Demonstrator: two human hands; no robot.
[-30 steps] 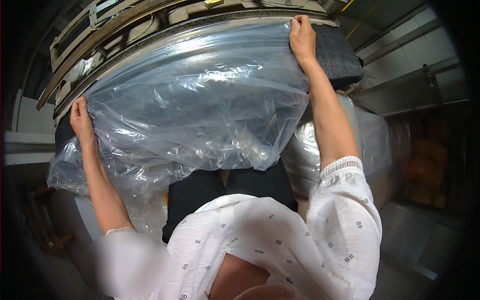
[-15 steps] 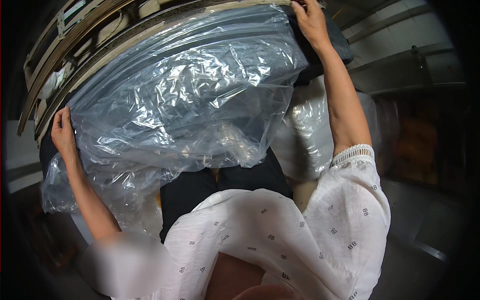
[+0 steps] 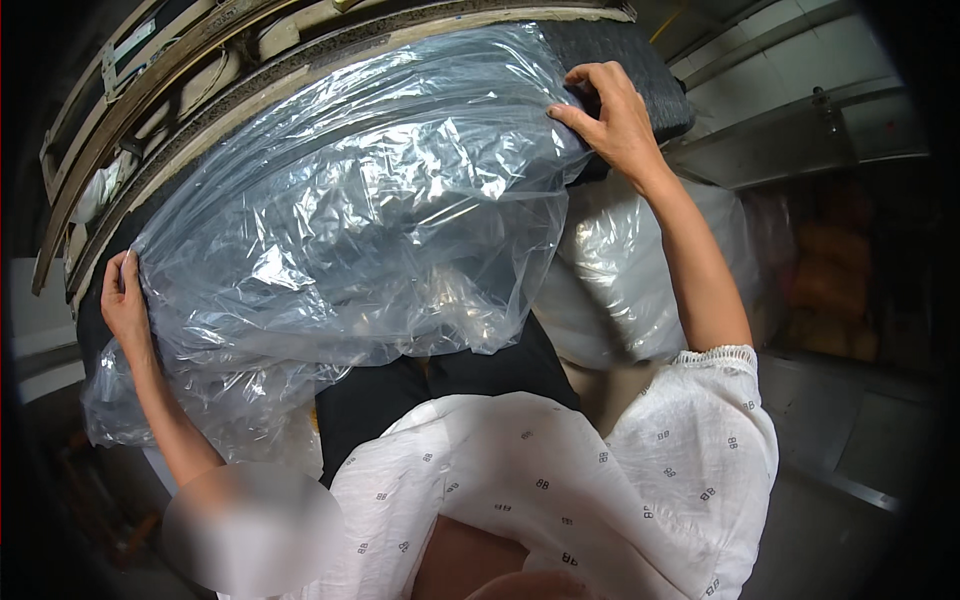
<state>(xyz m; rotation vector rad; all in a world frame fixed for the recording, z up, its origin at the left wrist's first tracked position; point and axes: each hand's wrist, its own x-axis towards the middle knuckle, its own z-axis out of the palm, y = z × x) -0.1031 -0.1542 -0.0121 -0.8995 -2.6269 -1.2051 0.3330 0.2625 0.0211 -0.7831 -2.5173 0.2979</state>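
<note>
A crumpled, shiny clear plastic film spreads across a dark padded surface in front of me and hangs down over my lap. My left hand is closed, pinching the film's left edge between thumb and fingers. Over the film's right edge is my right hand, its thumb and forefinger spread apart with a gap between them. The thumb lies close to the film; whether it touches cannot be made out. No object shows inside the right hand.
Along the far side of the surface runs a long pale bar, with worn wooden rails beyond it at left. More bulky clear plastic lies to the right. Orange-brown bundles sit in shadow at far right.
My right hand has come away from the far bar toward me, and its fingers have spread. The left hand stays on the film's edge, slightly lower in view.
</note>
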